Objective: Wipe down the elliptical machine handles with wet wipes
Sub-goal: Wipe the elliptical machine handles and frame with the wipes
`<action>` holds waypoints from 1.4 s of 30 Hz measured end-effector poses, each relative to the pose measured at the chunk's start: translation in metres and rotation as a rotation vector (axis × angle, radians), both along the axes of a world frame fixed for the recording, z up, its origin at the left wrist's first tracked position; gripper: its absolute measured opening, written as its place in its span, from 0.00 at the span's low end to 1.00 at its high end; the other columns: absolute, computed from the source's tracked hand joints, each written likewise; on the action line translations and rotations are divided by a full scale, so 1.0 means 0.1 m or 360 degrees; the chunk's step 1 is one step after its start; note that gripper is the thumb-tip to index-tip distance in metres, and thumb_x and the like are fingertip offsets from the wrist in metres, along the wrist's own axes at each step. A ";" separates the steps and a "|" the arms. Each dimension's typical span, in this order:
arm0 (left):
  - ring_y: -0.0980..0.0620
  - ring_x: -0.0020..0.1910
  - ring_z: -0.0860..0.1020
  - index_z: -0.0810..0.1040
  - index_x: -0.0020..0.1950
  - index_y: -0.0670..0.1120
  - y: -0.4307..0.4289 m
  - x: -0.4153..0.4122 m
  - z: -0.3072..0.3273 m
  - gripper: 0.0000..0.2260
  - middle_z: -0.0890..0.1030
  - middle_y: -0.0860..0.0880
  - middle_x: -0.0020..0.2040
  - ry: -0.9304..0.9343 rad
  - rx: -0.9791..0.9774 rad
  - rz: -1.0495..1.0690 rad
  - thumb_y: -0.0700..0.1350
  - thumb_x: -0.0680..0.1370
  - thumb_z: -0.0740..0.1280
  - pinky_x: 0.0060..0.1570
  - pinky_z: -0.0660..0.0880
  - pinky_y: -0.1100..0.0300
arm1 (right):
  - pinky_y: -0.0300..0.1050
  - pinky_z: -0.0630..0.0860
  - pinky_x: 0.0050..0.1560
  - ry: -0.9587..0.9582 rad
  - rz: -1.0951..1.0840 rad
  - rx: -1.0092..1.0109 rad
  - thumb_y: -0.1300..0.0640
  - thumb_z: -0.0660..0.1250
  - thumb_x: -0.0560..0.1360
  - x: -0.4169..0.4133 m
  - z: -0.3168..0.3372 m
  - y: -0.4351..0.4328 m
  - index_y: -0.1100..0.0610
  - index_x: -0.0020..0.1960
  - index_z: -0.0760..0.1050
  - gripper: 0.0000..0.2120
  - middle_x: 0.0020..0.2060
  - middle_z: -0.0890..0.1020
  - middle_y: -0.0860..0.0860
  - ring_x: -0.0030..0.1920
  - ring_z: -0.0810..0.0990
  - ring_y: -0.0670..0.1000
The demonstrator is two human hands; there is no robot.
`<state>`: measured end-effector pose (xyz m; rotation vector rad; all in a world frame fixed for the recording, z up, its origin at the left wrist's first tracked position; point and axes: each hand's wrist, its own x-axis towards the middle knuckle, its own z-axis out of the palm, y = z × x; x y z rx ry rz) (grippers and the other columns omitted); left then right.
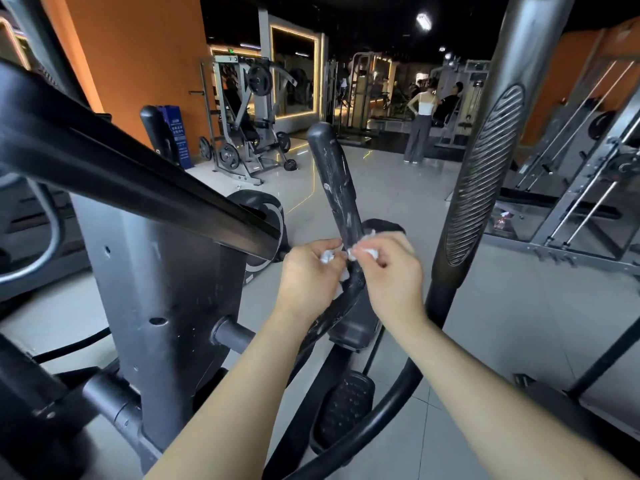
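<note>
The handle (332,178) is standing at centre view, leaning slightly so that its rounded top is tilting away to the left. It is black and is showing heavy whitish streaks and scuffs along most of its length, densest on the lower half; the cap is looking cleaner. The wipe (367,252) is sitting at the base of the handle, white and bunched, and is appearing on both sides of it; how it is passing round the far side cannot be told. The left hand (310,275) is pinching the wipe's left end with curled fingers, touching the handle's left side. The right hand (393,271) is pinching the right end, thumb and forefinger closed on it, the other fingers curling loosely. A ribbed post (485,174) is rising to the right of the handle, a pedal (346,407) is lying below it, and a grey housing (156,289) is standing to its left.
</note>
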<state>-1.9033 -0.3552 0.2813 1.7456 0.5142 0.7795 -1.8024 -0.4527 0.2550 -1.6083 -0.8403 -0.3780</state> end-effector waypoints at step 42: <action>0.50 0.36 0.80 0.74 0.48 0.47 -0.24 -1.10 0.05 0.14 0.82 0.53 0.36 0.0031 -0.0096 0.0399 0.55 0.85 0.56 0.38 0.76 0.50 | 0.48 0.76 0.46 0.0858 0.0823 -0.0182 0.58 0.73 0.76 -1.12 0.05 -0.52 0.55 0.43 0.81 0.04 0.39 0.85 0.50 0.41 0.82 0.49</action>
